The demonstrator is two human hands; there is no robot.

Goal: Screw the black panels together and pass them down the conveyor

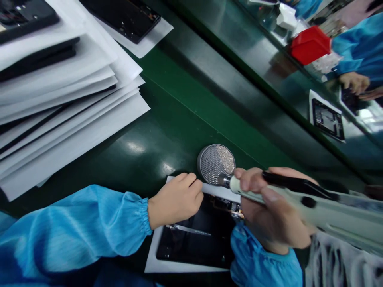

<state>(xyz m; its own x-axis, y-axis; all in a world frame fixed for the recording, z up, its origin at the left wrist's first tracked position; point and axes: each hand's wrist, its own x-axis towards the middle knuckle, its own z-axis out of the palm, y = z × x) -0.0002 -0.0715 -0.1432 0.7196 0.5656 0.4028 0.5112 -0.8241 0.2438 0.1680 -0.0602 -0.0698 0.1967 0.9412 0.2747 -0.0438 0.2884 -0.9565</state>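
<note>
No lettering, brand or number can be read clearly anywhere in the frame. At lower centre, a narrow pale strip (191, 230) on the dark device (191, 250) seems to bear a row of tiny marks towards its right end, too small and blurred to make out.

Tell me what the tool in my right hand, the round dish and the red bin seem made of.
Tool: probably plastic, with a smooth, pale green surface; its collar looks like polished metal, given bright highlights.
Round dish: grey, satin-looking metal or plastic, with a dimpled face; the look leaves it open.
Red bin: likely moulded plastic, judging by its even colour, though blur hides the finish.
</note>
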